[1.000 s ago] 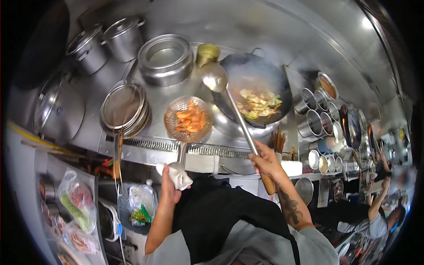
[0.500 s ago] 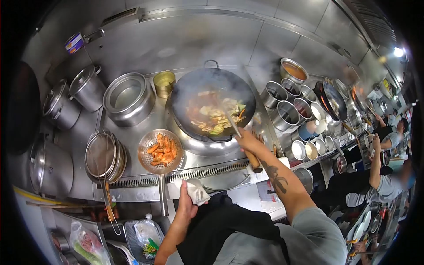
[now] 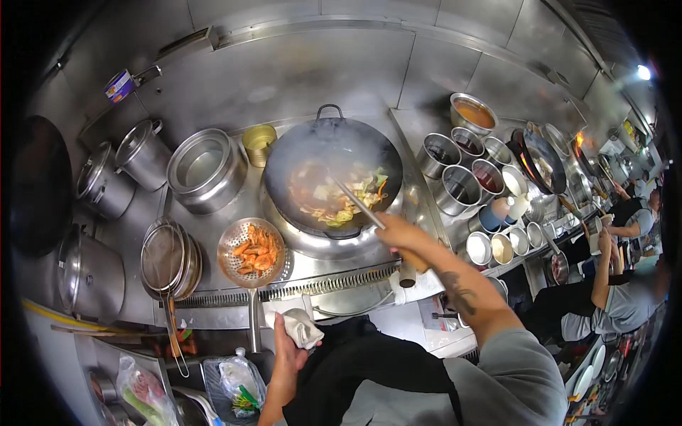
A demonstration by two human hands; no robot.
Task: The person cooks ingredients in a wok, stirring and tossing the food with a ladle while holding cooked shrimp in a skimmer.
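My right hand (image 3: 399, 234) is closed around the long handle of a ladle (image 3: 359, 202), whose head is down in the food and hidden by steam. Chopped vegetables (image 3: 344, 202) lie in the steaming black wok (image 3: 284, 149). My left hand (image 3: 288, 344) grips a folded white cloth (image 3: 297, 328) near my body, below the wok's left side. Just beyond it, a perforated strainer (image 3: 224, 257) holds orange-red cooked pieces (image 3: 256, 250), with its metal handle pointing towards me.
Stacked wire sieves (image 3: 165, 259), a large steel pot (image 3: 206, 170) and a brass-coloured can (image 3: 258, 142) stand left. Several seasoning containers (image 3: 462, 186) and a bowl of orange liquid (image 3: 474, 115) are right. Co-workers (image 3: 616, 302) stand farther right beside another wok (image 3: 541, 160).
The ladle has gone from above the counter left of the wok down into the food, with my right hand reaching forward. My left hand still has the cloth. The camera view has shifted.
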